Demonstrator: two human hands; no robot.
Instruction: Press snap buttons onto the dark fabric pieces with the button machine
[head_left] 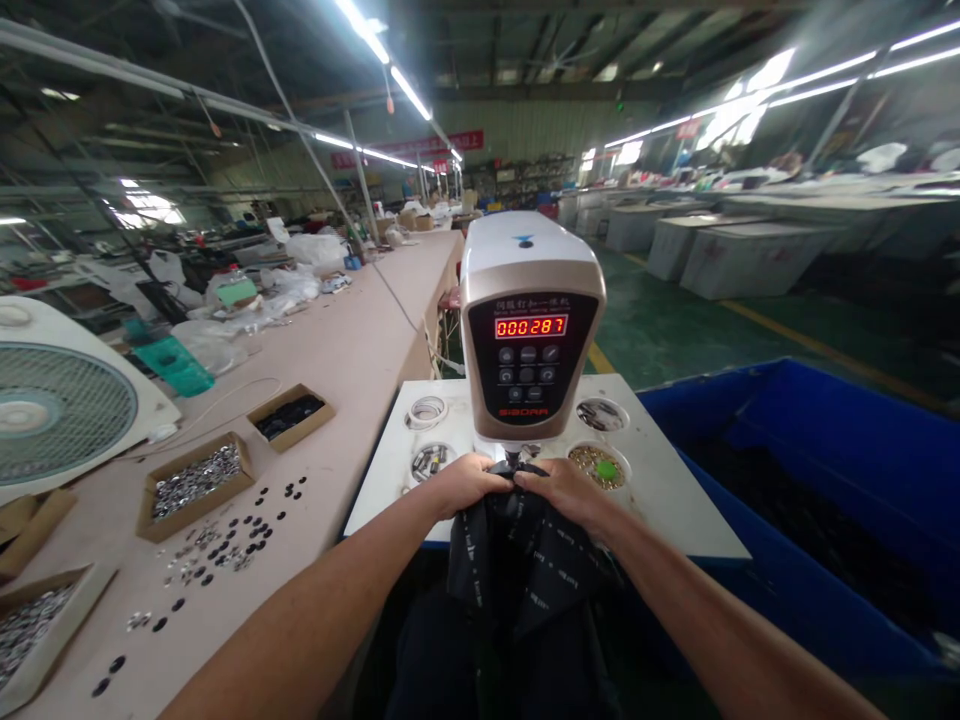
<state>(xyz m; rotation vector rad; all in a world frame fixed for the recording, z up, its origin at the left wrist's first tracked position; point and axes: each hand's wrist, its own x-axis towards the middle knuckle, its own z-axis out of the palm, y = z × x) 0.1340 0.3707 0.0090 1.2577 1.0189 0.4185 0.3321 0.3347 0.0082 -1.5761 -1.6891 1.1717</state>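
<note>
Directly ahead stands a white and gold machine with a lit red display. Beneath its head, at the tip of the working part, my left hand and my right hand pinch the upper edge of a black garment with white printed lettering. The two hands are close together, one on each side of the tip. The cloth hangs down toward my lap. Round wells in the white machine table hold metal parts; the well right of my right hand has small gold pieces and a green disc.
On the long table at left are a box of silver pieces, a box of black pieces, scattered discs, plastic bags and a fan. A blue bin with dark contents stands at right.
</note>
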